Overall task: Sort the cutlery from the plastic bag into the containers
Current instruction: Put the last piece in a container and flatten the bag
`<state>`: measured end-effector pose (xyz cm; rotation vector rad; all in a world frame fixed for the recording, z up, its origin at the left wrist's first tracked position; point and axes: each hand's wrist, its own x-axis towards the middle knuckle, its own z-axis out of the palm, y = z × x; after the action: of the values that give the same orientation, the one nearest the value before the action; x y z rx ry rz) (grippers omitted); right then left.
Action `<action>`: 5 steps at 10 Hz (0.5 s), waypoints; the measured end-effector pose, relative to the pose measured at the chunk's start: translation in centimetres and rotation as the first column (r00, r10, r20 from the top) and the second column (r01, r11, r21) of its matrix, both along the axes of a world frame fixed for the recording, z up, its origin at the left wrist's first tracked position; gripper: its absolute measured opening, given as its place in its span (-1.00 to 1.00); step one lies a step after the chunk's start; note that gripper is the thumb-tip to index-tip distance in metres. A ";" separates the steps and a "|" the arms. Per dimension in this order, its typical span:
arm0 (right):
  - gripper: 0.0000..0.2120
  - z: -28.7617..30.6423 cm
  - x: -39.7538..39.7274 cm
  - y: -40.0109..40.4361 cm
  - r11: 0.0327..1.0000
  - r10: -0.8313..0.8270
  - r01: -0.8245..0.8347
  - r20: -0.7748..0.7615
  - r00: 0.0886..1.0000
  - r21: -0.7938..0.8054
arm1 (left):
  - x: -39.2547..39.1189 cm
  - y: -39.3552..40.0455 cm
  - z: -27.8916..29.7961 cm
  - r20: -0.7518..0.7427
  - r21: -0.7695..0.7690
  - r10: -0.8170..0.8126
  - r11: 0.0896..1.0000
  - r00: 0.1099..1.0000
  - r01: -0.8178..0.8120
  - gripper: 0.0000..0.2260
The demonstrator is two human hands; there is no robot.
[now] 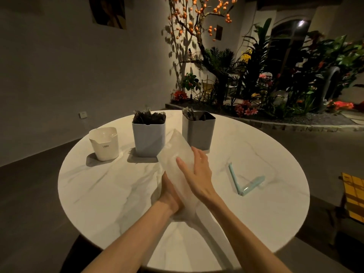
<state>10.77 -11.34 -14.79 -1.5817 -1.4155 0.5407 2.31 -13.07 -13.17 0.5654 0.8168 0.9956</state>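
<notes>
A translucent plastic bag [174,146] lies lengthwise in the middle of the round marble table [102,194], its far end raised between two containers. My left hand [170,196] holds the bag's near end from the left, partly hidden by the plastic. My right hand [194,170] lies flat on top of the bag with straight fingers. The pale blue container [148,138] is full of dark forks. A grey container [199,131] holds several pieces of cutlery. The white container [104,143] at the left shows nothing inside. No cutlery shows through the bag.
A light blue folding item [244,183] lies open in a V on the table's right side. A yellow chair [352,198] stands off the right edge. Behind the table are a planter bed with plants [275,81] and a wall.
</notes>
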 end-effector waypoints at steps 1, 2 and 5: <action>-0.32 -1.9 -0.7 1.8 0.994 0.023 0.001 0.224 0.974 -0.109 | -0.3 0.6 0.4 -0.012 0.004 -0.066 0.998 0.998 0.066 -0.46; -0.31 -2.6 0.6 1.2 0.946 0.242 -0.122 0.402 0.883 -0.302 | -2.0 2.9 0.5 -0.033 -0.006 0.026 1.000 0.999 -0.026 -0.60; 0.16 -2.9 0.7 0.3 0.883 0.451 -0.166 0.698 0.557 -0.439 | -7.3 6.5 1.2 -0.723 0.690 0.519 0.555 0.456 0.464 -0.62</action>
<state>11.50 -11.06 -17.70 -1.9603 -2.4337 0.2692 -4.99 -6.59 -11.94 2.1514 1.2587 1.0584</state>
